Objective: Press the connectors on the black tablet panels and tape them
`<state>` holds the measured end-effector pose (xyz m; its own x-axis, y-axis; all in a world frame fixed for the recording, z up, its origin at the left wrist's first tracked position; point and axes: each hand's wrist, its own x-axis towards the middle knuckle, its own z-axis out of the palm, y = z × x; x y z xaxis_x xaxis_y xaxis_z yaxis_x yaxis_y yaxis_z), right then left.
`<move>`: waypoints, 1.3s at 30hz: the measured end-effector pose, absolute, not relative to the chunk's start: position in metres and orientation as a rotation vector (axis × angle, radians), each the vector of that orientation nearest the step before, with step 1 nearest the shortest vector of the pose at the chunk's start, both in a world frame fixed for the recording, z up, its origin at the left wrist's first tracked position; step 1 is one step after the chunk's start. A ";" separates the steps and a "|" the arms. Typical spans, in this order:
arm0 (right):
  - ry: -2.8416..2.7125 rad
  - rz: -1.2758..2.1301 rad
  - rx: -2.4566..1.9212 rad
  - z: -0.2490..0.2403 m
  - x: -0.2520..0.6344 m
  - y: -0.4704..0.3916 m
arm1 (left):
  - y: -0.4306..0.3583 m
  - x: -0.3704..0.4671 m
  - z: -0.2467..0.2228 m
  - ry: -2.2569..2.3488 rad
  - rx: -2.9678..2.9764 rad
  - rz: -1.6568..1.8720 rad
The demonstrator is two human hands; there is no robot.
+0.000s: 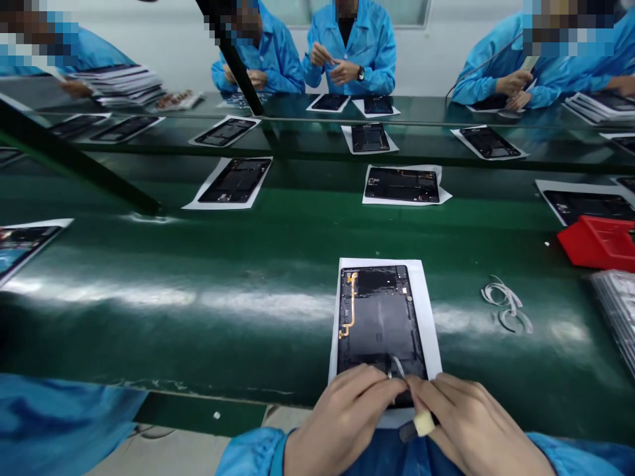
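Observation:
A black tablet back housing [380,317] lies on a white paper sheet [430,311] at the table's near edge. A thin orange flex cable [352,301] runs down its left side. Both hands meet over the housing's lower end. My left hand [350,406] is closed, thumb and forefinger pinched close to a thin pale strip [398,365]; whether it grips the strip is hidden. My right hand [469,413] is closed around a small tool with a cream and black end [421,424], which sticks out below the fingers. The tool's other end is covered.
Curled white strips [503,301] lie to the right, near a red bin [598,241] and stacked clear trays [618,307]. More housings on paper [235,180] sit across the green table [198,264]. A slanted dark post [94,165] stands left. Co-workers in blue [352,46] sit opposite.

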<state>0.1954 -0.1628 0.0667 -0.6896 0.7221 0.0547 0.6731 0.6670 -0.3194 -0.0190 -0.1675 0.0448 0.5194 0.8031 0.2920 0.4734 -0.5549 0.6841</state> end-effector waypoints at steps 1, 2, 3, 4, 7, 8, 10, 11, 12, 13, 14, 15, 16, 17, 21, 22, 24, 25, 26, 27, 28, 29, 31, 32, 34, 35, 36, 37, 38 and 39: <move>-2.664 0.472 -1.163 0.068 0.195 -0.159 | -0.169 -0.020 0.044 1.039 2.208 0.834; -2.612 0.521 -1.176 0.069 0.194 -0.156 | -0.172 -0.022 0.044 1.047 2.186 0.856; -2.551 0.566 -1.186 0.070 0.194 -0.154 | -0.174 -0.023 0.043 1.066 2.162 0.872; -2.486 0.607 -1.189 0.071 0.194 -0.153 | -0.175 -0.024 0.044 1.094 2.134 0.881; -2.302 0.721 -1.201 0.071 0.193 -0.154 | -0.177 -0.023 0.045 1.155 2.031 0.909; -2.255 0.755 -1.193 0.070 0.193 -0.156 | -0.177 -0.021 0.045 1.147 1.996 0.912; -2.182 0.807 -1.171 0.068 0.192 -0.160 | -0.175 -0.017 0.045 1.110 1.941 0.919; -2.153 0.826 -1.169 0.066 0.191 -0.161 | -0.174 -0.014 0.045 1.098 1.927 0.921; -2.132 0.844 -1.174 0.065 0.190 -0.162 | -0.173 -0.012 0.044 1.093 1.926 0.922; -2.123 0.864 -1.187 0.064 0.190 -0.163 | -0.172 -0.011 0.044 1.093 1.934 0.927; -2.123 0.876 -1.207 0.063 0.189 -0.164 | -0.172 -0.010 0.044 1.099 1.948 0.932; -2.131 0.880 -1.237 0.062 0.188 -0.165 | -0.172 -0.010 0.043 1.103 1.963 0.928; -2.151 0.877 -1.262 0.062 0.187 -0.166 | -0.172 -0.010 0.043 1.103 1.976 0.913; -2.178 0.870 -1.278 0.061 0.187 -0.167 | -0.172 -0.011 0.044 1.100 1.983 0.895; -2.257 0.833 -1.265 0.057 0.185 -0.172 | -0.171 -0.014 0.046 1.086 1.947 0.845; -2.258 0.811 -1.254 0.056 0.186 -0.172 | -0.171 -0.014 0.047 1.089 1.929 0.847; -2.244 0.764 -1.244 0.053 0.188 -0.173 | -0.171 -0.014 0.049 1.093 1.905 0.859; -2.233 0.757 -1.238 0.052 0.189 -0.174 | -0.172 -0.013 0.049 1.097 1.912 0.871; -2.222 0.767 -1.231 0.051 0.191 -0.174 | -0.172 -0.012 0.050 1.111 1.937 0.882; -2.210 0.789 -1.228 0.051 0.192 -0.174 | -0.173 -0.011 0.050 1.135 1.975 0.888; -2.207 0.815 -1.223 0.051 0.193 -0.174 | -0.174 -0.010 0.050 1.165 2.021 0.885; -2.212 0.825 -1.217 0.050 0.195 -0.175 | -0.174 -0.009 0.050 1.195 2.070 0.875; -2.262 0.781 -1.218 0.050 0.197 -0.176 | -0.175 -0.008 0.051 1.233 2.146 0.846; -2.303 0.721 -1.214 0.050 0.198 -0.178 | -0.176 -0.008 0.051 1.234 2.170 0.833; -2.384 0.583 -1.213 0.050 0.200 -0.181 | -0.175 -0.007 0.051 1.227 2.203 0.827; -2.418 0.527 -1.212 0.049 0.200 -0.183 | -0.175 -0.007 0.051 1.228 2.217 0.827; -2.453 0.485 -1.208 0.050 0.201 -0.184 | -0.175 -0.007 0.051 1.230 2.233 0.824; -2.484 0.452 -1.202 0.050 0.202 -0.186 | -0.175 -0.006 0.051 1.231 2.251 0.820; -2.515 0.422 -1.199 0.050 0.203 -0.187 | -0.174 -0.005 0.051 1.232 2.271 0.815; -2.542 0.384 -1.190 0.050 0.203 -0.189 | -0.175 -0.005 0.051 1.233 2.290 0.814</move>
